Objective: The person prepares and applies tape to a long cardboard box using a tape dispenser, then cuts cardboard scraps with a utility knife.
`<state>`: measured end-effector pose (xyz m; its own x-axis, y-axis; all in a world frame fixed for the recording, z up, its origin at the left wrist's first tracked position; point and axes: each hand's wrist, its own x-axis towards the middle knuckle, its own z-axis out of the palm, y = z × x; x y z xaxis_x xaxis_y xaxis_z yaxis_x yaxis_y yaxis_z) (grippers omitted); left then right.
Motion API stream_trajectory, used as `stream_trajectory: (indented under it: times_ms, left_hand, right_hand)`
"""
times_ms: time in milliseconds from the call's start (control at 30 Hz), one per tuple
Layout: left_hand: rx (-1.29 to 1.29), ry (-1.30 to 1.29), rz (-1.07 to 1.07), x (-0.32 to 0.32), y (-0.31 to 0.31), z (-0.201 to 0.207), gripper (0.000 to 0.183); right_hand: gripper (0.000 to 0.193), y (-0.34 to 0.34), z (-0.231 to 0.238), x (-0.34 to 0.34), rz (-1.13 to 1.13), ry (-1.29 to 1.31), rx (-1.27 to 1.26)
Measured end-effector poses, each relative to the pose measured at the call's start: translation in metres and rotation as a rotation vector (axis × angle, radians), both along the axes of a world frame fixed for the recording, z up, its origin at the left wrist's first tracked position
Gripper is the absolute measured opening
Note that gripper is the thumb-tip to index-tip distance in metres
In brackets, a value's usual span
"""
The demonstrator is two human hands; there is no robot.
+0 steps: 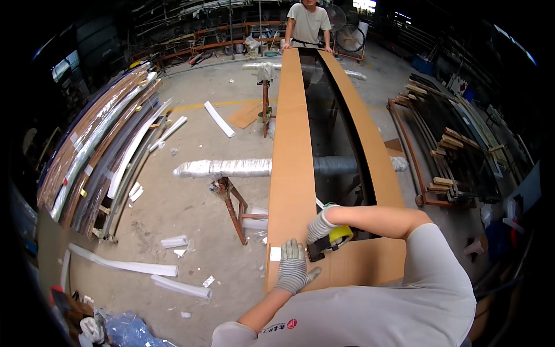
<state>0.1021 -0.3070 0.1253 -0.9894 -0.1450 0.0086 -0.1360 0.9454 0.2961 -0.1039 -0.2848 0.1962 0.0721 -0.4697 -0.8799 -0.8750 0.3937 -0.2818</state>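
A long glass panel (326, 124) with a black frame lies lengthwise in front of me, bordered by brown cardboard strips (291, 144). Across its near end is another piece of cardboard (364, 263). My left hand (293, 267), in a striped grey work glove, presses flat on the cardboard at the near left corner, fingers stretched out. Just beside it, a small white label (276, 254) shows. My gloved right hand (319, 227) grips a tape dispenser (318, 248) with a yellow roll of tape (340, 235), held low over the cardboard. Its fingers are partly hidden.
A person (309, 24) stands at the panel's far end, both hands on it. Wrapped support bars (225, 168) on rusty stands (235, 211) carry the panel. Stacked profiles (110, 144) lie left, a rack of panels (445, 144) right. White foam strips (124, 265) litter the floor.
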Motion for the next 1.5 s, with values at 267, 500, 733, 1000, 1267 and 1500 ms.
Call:
stream_trajectory:
  times_ms: [267,500,733,1000,1267,1500]
  left_hand:
    - [0.135,-0.147,0.06,-0.011,0.009,-0.038,0.086]
    - [0.148,0.065,-0.714,-0.031,0.037,-0.054,0.084]
    - [2.59,-0.149,0.322,0.005,-0.026,0.012,0.066]
    - [2.651,0.11,0.314,0.045,-0.041,0.038,0.056]
    - [1.972,0.677,0.795,0.087,-0.081,-0.032,0.021]
    - [1.891,0.464,1.329,0.109,-0.103,-0.189,0.026]
  right_hand:
    - [0.038,0.021,0.083,0.076,0.272,0.189,-0.219]
    - [0.056,0.076,0.152,0.026,-0.341,0.024,-0.319]
    - [0.052,0.126,0.104,0.052,-0.612,-0.098,-0.587]
    - [0.052,0.094,0.083,0.072,-0.675,-0.444,-0.572]
    - [0.049,0.066,0.096,0.099,-0.629,-0.331,-0.367]
    - [0.045,0.032,0.085,0.12,-0.907,-0.57,-0.403]
